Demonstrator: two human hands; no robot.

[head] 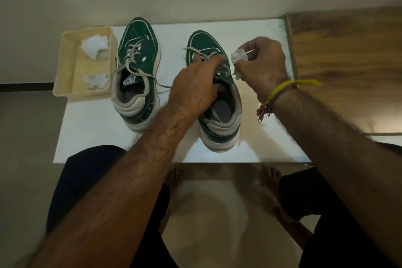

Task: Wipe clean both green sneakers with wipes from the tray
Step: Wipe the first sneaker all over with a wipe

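Observation:
Two green sneakers with grey laces stand side by side on a white table, toes pointing away from me. The left sneaker stands alone next to the tray. My left hand grips the right sneaker at its tongue and collar, fingers reaching into the opening. My right hand hovers just right of that sneaker's toe and pinches a crumpled white wipe. A cream tray at the table's far left holds a folded white wipe and a crumpled wipe.
A wooden surface adjoins the table on the right. A wall rises behind the table. My knees and bare feet show below the near table edge. Yellow and red threads circle my right wrist.

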